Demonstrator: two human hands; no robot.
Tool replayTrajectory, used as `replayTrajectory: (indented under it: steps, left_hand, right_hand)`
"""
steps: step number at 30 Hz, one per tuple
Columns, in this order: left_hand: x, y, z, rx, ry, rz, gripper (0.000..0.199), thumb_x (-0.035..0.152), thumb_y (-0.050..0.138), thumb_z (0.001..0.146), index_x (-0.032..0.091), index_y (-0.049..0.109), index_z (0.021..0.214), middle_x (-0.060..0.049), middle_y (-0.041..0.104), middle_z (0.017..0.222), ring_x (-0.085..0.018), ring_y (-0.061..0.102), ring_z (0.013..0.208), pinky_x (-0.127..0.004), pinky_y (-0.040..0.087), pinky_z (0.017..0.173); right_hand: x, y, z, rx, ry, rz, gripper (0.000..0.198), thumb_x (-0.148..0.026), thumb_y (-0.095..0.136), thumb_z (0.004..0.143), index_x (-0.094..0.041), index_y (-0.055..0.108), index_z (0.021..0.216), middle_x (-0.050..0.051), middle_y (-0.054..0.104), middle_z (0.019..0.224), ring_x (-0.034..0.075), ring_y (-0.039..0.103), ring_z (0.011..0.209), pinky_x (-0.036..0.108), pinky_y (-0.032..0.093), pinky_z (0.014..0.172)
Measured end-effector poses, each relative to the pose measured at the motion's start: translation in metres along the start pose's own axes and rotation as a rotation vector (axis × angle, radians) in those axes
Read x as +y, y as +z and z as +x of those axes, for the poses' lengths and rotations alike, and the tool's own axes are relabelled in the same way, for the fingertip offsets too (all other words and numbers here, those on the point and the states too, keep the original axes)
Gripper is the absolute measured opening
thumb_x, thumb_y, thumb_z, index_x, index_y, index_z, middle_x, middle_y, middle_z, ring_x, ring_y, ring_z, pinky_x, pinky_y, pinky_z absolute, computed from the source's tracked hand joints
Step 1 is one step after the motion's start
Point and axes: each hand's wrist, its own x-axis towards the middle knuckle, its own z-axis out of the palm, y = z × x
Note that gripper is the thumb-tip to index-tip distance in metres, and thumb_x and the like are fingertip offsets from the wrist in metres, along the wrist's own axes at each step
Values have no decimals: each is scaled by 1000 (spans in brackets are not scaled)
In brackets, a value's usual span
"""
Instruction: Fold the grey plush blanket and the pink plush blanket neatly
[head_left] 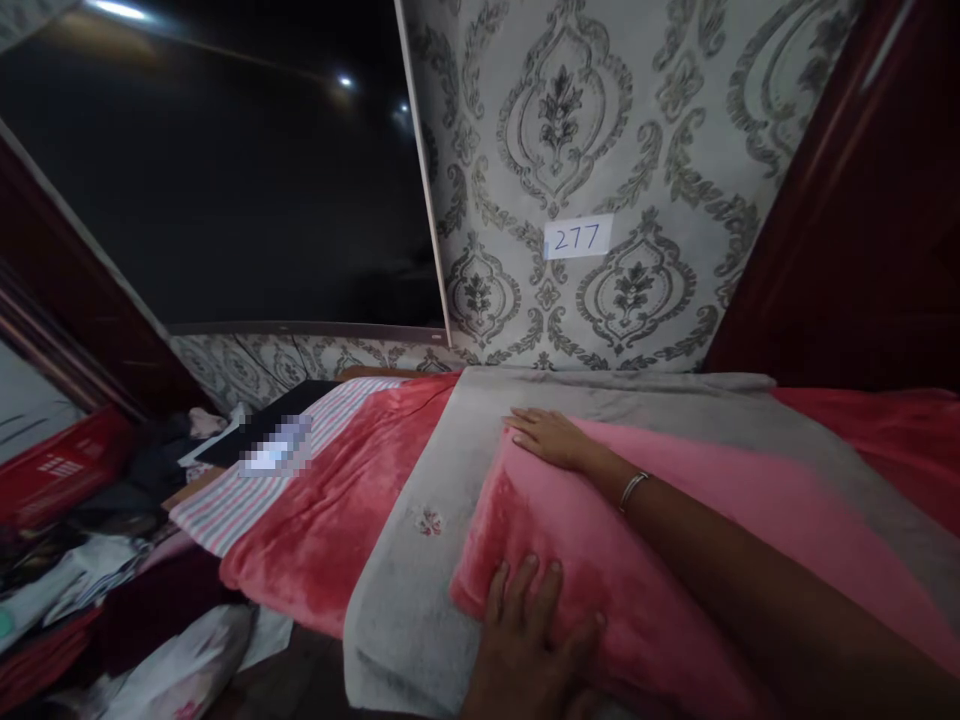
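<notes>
A pink plush blanket [705, 470], folded over on itself, lies on a grey cloth [420, 560] with a small embroidered flower. My right hand [546, 437], its wrist wearing a silver bangle, rests flat with fingers extended on the blanket's far left corner. Nearer to me, my left hand [521, 630] presses palm-down with spread fingers on the darker pink folded part, close to its left edge. Neither hand grips anything.
Red plush cloth [322, 510] and a striped cloth [217, 510] extend left of the grey one. A large dark TV screen [247, 170] hangs on patterned wallpaper beside a paper label [577, 237] reading 277. Clothes and bags [180, 670] are heaped at lower left.
</notes>
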Motion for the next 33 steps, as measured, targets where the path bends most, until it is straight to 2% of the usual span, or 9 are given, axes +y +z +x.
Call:
replayTrajectory:
  steps: [4,7,12,15,19,23,27,30,33]
  left_hand:
    - [2,4,-2,-10,-20,22,61,63,68,78,42,61,134,-4,52,153,-30,45,140,-49,26,119]
    - [2,3,-3,-42,-26,22,60,64,70,77,43,62,133,-3,52,153,-30,46,140,-49,27,119]
    - [0,-3,0,-55,-40,6,58,62,69,79,42,63,133,-3,53,152,-28,44,141,-48,27,119]
    - [0,-8,3,-70,-34,-5,59,58,69,79,42,61,136,-2,52,152,-28,43,142,-48,27,118]
    - [-2,-17,6,-139,-11,-19,63,47,69,82,38,56,142,-5,47,156,-31,39,145,-51,28,117]
    - [-6,-30,16,-155,25,-45,64,35,65,86,33,51,147,-8,44,158,-31,38,146,-52,28,118]
    - [11,-33,39,-178,71,-84,70,29,59,89,27,38,155,-10,32,166,-31,29,152,-56,22,121]
    - [37,-21,50,-289,115,-124,79,40,64,86,31,32,158,-6,21,170,-37,16,155,-66,17,120]
    - [55,-5,48,-394,117,-140,89,50,69,81,35,29,160,-5,13,172,-42,7,156,-71,14,117]
  right_hand:
    - [12,8,19,9,130,67,60,-53,24,104,-29,43,155,6,37,164,28,33,150,55,30,119]
    - [17,13,24,67,172,89,57,-48,23,104,-27,48,152,6,42,161,29,36,149,57,31,118]
    - [16,6,20,252,152,112,60,-36,26,103,-16,36,158,12,42,160,25,42,145,46,34,119]
    - [9,-6,13,325,115,99,59,-31,30,101,-10,40,155,15,44,158,24,42,145,42,31,121]
    - [-4,-17,-22,341,32,63,56,-36,33,102,-16,45,153,13,47,156,23,42,145,42,30,121]
    - [-4,-20,-88,234,-96,-10,59,-52,35,103,-27,42,156,9,36,164,29,30,151,52,25,122]
    - [16,-21,-144,127,-34,-48,60,-57,33,103,-32,38,157,9,30,166,33,22,154,62,20,120]
    - [36,-19,-156,151,3,-83,59,-56,32,103,-32,39,157,8,31,166,33,24,153,63,21,120]
    - [55,-17,-149,192,21,-103,58,-55,32,103,-33,41,156,8,32,165,32,28,152,60,24,119]
